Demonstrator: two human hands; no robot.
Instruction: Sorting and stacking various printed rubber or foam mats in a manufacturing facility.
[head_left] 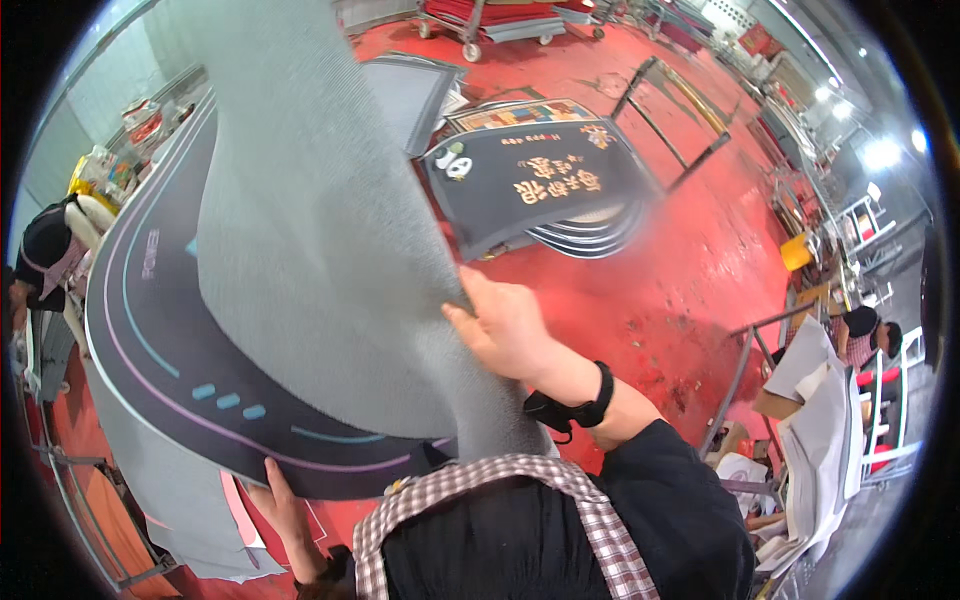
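A large dark floor mat [166, 300] with purple and blue curved lines spreads out before me on the left. Over much of it rises a grey ribbed sheet [300, 200], bent upward; whether it is the mat's own underside or a separate piece, I cannot tell. My right hand [505, 330] grips the right edge of this grey sheet, its fingers partly hidden. At the mat's near edge, my left hand [283, 508] pinches the border, one digit on top and the rest largely hidden beneath.
Beyond the grey sheet, a printed black mat [540, 180] tops a pile on the red floor [690, 290]. A metal frame [672, 120] stands behind it. Two people work at the sides: one person [62, 250] left, another person [865, 335] right, near pale sheets [815, 440]. A loaded cart [490, 22] stands far off.
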